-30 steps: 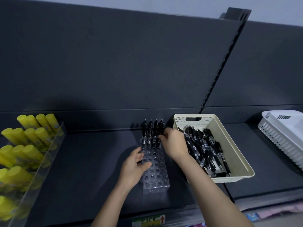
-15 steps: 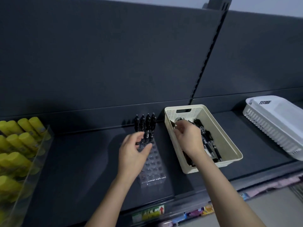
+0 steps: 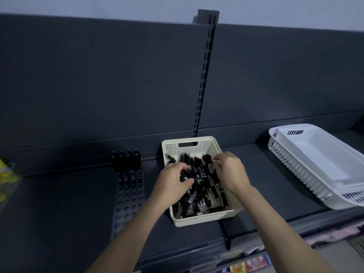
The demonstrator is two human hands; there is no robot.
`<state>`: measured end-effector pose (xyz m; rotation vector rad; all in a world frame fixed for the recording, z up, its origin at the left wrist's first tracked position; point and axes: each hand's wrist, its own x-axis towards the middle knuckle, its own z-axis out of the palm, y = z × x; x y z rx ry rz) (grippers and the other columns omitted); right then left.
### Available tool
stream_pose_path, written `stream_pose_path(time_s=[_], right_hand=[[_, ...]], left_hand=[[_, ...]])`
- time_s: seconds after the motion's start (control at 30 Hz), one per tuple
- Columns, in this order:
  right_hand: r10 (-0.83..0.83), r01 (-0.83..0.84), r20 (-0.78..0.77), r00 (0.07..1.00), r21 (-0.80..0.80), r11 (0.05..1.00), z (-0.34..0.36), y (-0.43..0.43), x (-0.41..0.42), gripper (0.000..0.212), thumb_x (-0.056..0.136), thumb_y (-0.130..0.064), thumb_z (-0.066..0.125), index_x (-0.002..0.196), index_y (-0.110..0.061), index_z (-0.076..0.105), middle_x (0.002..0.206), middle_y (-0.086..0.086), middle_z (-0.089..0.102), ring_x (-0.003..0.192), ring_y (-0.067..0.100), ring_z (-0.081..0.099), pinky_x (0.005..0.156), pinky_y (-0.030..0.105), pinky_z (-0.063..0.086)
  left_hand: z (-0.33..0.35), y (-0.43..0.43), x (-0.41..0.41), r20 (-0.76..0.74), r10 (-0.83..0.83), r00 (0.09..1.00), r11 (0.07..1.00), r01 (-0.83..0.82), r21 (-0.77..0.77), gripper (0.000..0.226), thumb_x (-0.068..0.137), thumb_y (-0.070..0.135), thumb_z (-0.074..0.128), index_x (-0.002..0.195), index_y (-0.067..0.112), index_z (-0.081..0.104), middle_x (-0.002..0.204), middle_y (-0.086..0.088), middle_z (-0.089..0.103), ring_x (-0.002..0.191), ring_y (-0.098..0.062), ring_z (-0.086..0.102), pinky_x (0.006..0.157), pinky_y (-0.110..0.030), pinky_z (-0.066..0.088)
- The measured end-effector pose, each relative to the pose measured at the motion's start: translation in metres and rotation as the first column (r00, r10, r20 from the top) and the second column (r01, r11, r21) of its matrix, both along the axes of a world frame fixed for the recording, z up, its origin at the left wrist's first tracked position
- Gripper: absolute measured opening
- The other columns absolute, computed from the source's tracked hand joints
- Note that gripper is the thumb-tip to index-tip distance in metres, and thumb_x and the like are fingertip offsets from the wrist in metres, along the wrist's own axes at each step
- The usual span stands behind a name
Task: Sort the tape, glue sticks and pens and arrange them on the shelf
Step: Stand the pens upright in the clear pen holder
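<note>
A cream basket [image 3: 204, 218] on the dark shelf holds several loose black pens [image 3: 199, 192]. Both hands are inside it. My left hand [image 3: 173, 181] grips a black pen [image 3: 185, 175] between thumb and fingers. My right hand [image 3: 231, 171] has its fingers curled down among the pens at the basket's right side; whether it holds one is hidden. To the left, a clear perforated pen stand [image 3: 129, 198] carries a back row of black pens [image 3: 127, 160] standing upright.
A white slotted basket [image 3: 291, 164] lies upside down at the right of the shelf [image 3: 59, 203]. Yellow glue sticks [image 3: 6, 174] in a clear holder show at the far left edge. A slotted upright [image 3: 204, 75] divides the back panel. Packaged goods sit below the shelf's front edge.
My left hand left the pen stand and moved right into the cream basket, taking hold of a pen. The right hand stayed in the basket. The view swung right.
</note>
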<state>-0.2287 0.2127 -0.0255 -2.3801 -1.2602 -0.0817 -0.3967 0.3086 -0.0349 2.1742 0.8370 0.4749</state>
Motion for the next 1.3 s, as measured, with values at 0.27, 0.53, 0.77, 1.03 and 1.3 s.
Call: stream_pose_path(time_s=[0.27,0.53,0.77,1.03,1.3], right_hand=[[0.091,-0.094,-0.066,0.994,-0.043,0.995,-0.018,0.004,0.022,0.034,0.081,0.007,0.044,0.110,-0.002,0.059,0.132,0.020,0.046,0.107,0.039,0.053,0.086,0.037,0.049],[0.101,-0.105,-0.071,0.992,-0.048,0.993,-0.026,0.007,0.029,0.034,0.077,0.013,0.042,0.105,0.000,0.057,0.135,0.019,0.041,0.102,0.037,0.056,0.081,0.036,0.047],[0.102,-0.105,-0.073,0.992,-0.045,0.993,-0.029,0.008,0.030,0.033,0.076,0.013,0.046,0.102,-0.002,0.059,0.135,0.017,0.042,0.102,0.035,0.055,0.074,0.027,0.042],[0.115,-0.118,-0.064,0.991,-0.038,0.992,-0.028,0.007,0.030,0.028,0.079,0.010,0.044,0.097,-0.003,0.060,0.138,0.019,0.040,0.104,0.037,0.056,0.081,0.032,0.047],[0.059,-0.059,0.034,0.998,-0.025,0.998,-0.022,0.004,0.024,0.026,0.081,0.009,0.049,0.100,-0.002,0.064,0.127,0.018,0.052,0.116,0.038,0.045,0.096,0.041,0.041]], left_hand=[[-0.003,-0.003,0.058,-0.404,0.186,0.896,0.979,-0.203,0.001,0.046,0.087,0.025,0.062,0.122,0.003,0.040,0.112,-0.016,0.056,0.093,-0.028,0.060,0.068,-0.031,0.047],[-0.016,-0.005,0.076,-0.538,0.269,0.799,0.963,-0.225,0.148,0.086,0.085,0.019,0.061,0.148,-0.003,0.008,0.128,-0.024,0.049,0.115,-0.035,0.051,0.094,-0.040,0.048],[-0.020,-0.004,0.085,-0.578,0.293,0.761,0.956,-0.245,0.163,0.087,0.089,0.027,0.057,0.150,0.001,0.001,0.125,-0.016,0.057,0.107,-0.029,0.057,0.078,-0.036,0.051],[-0.020,0.008,0.070,0.031,0.427,0.904,0.882,-0.409,-0.235,0.045,0.074,0.013,0.065,0.115,0.022,0.049,0.100,0.003,0.063,0.089,-0.015,0.064,0.063,-0.019,0.046],[-0.010,0.002,0.062,0.254,0.576,0.777,0.760,-0.394,-0.517,0.023,0.077,0.019,0.065,0.098,0.026,0.057,0.092,0.004,0.066,0.086,-0.012,0.062,0.065,-0.025,0.044]])
